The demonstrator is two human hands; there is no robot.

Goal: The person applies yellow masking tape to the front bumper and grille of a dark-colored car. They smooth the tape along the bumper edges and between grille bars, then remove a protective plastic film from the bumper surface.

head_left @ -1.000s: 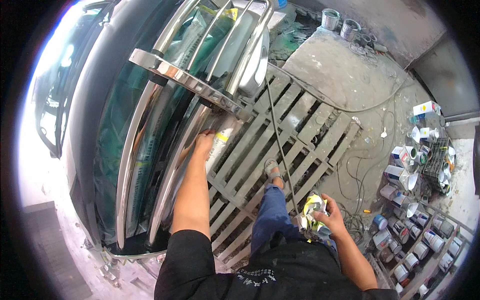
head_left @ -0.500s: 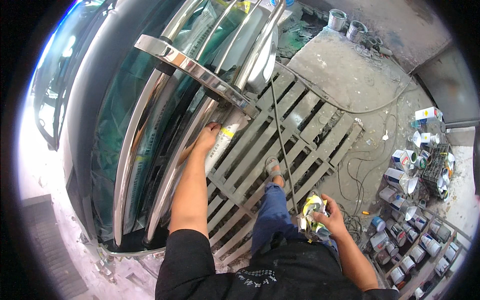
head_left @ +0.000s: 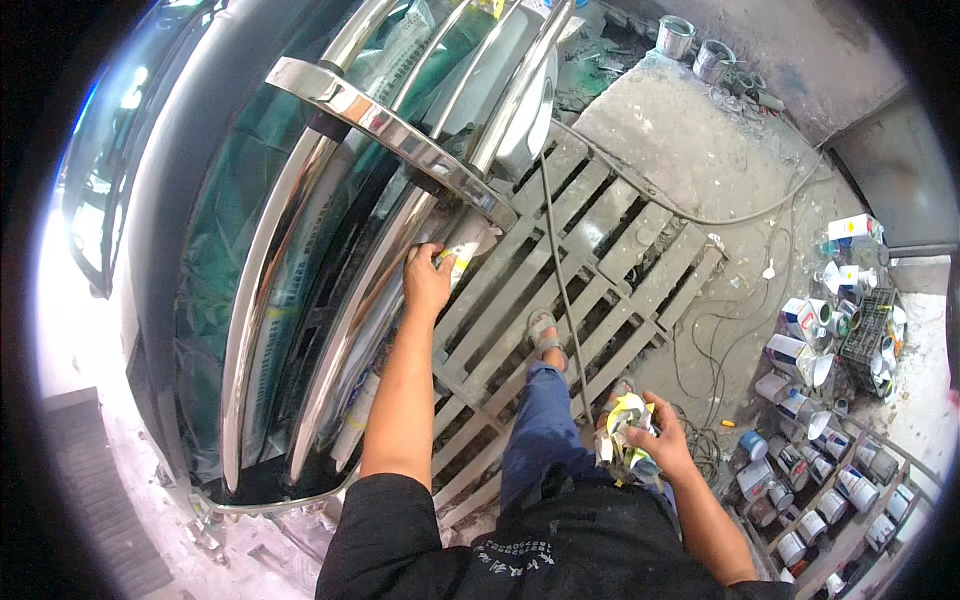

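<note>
My left hand (head_left: 428, 282) pinches the edge of a strip of white masking paper with yellow tape (head_left: 464, 250). This strip lies along the lower chrome bar (head_left: 345, 355), close beneath a broad chrome crosspiece (head_left: 385, 125). The chrome parts form what looks like a vehicle grille, with translucent green masking film (head_left: 265, 165) around and behind them. Down by my right thigh, my right hand (head_left: 664, 440) is closed around a crumpled wad of masking paper and yellow tape (head_left: 622, 425).
A slatted wooden pallet (head_left: 590, 235) lies under my feet, with a dark hose (head_left: 556, 250) running across it. Cables coil on the floor at right. Many paint cans (head_left: 858, 490) and a black crate (head_left: 868, 345) stand farther right. Two metal buckets (head_left: 676, 38) sit at the back.
My left hand has shifted slightly right, onto the yellow tape, and the paper strip below it has come away from where it lay. My right hand stays almost still.
</note>
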